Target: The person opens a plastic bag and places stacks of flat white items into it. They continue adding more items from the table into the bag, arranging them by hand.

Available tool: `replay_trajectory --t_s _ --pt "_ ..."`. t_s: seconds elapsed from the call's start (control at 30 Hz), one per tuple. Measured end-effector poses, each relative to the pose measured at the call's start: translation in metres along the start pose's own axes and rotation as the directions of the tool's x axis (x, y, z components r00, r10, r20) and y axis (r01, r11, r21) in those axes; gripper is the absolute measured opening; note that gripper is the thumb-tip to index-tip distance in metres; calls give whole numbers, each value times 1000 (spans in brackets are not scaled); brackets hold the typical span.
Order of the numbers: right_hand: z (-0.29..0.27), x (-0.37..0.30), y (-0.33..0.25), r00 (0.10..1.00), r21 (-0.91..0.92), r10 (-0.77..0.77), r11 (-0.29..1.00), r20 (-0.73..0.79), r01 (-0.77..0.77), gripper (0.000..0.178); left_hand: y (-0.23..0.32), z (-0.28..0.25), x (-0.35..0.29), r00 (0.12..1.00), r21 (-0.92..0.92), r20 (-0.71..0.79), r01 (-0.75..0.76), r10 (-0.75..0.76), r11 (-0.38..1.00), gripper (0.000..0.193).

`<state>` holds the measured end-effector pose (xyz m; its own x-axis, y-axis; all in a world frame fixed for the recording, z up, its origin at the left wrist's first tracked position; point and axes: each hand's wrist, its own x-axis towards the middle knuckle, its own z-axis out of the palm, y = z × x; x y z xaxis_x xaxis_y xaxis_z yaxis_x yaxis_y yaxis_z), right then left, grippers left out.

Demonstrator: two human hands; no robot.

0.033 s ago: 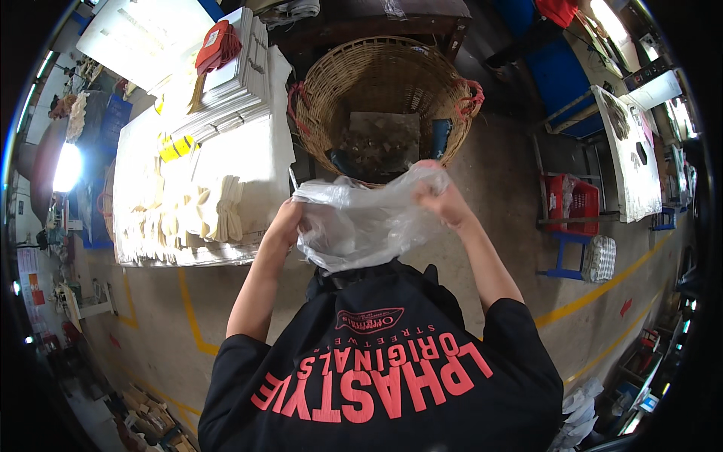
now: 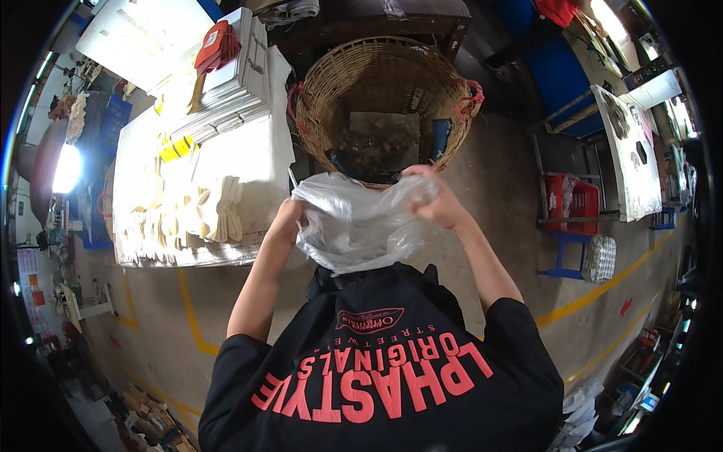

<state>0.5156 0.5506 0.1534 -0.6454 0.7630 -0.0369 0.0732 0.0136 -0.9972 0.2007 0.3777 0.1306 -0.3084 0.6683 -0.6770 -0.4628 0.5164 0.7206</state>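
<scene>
In the head view, a crumpled, translucent whitish plastic bag (image 2: 354,230) is drawn out between two bare hands just on the near side of the large round brown wicker basket (image 2: 327,83), its upper edge reaching the basket's near rim; the left hand (image 2: 285,222), nearer than the basket and toward its left, pinches the left end of the bag, some of its fingers hidden by the film; the right hand (image 2: 434,202), close to the basket's near right rim, touches the bag's right end with bent fingers, but it is blurred, so I cannot tell how firmly it closes on the film.

The basket carries a pinkish-red wrapped handle (image 2: 472,99) on its right side; inside lie a flat greyish rectangular piece (image 2: 385,128), dark scraps too small to make out and, against the right wall, a blue piece (image 2: 442,137); a dark brown wooden counter (image 2: 361,15) stands just beyond the basket.

Left of the basket is a white-covered counter (image 2: 260,154); it bears rows of cream-coloured flat shaped pieces (image 2: 222,211), a yellow banded bundle (image 2: 176,147), a stack of white sheets (image 2: 245,90) and, on top of that, a red flat bundle (image 2: 218,49); well to the basket's right, and nearer, are a red plastic crate (image 2: 585,202) and a blue stool (image 2: 561,256).
</scene>
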Motion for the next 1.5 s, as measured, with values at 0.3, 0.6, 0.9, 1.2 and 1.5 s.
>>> replay_trajectory --t_s 0.3,0.6,0.9,1.2,1.5 --pt "-18 22 31 929 -277 284 897 -237 -344 22 29 0 2 926 260 305 -308 225 915 27" --pt "4 21 -12 995 118 -2 993 -105 14 18 7 12 17 987 267 -15 -149 159 952 28" --pt "-6 -10 29 964 -674 245 730 106 -111 33 37 4 -11 866 -50 146 -476 478 878 5" --pt "-35 16 36 929 -359 -243 924 -279 133 12 7 0 -39 935 941 245 -293 257 171 33" --pt "-16 6 -33 851 -344 -478 779 218 525 21 -3 -7 -9 977 -396 16 -190 214 898 41"
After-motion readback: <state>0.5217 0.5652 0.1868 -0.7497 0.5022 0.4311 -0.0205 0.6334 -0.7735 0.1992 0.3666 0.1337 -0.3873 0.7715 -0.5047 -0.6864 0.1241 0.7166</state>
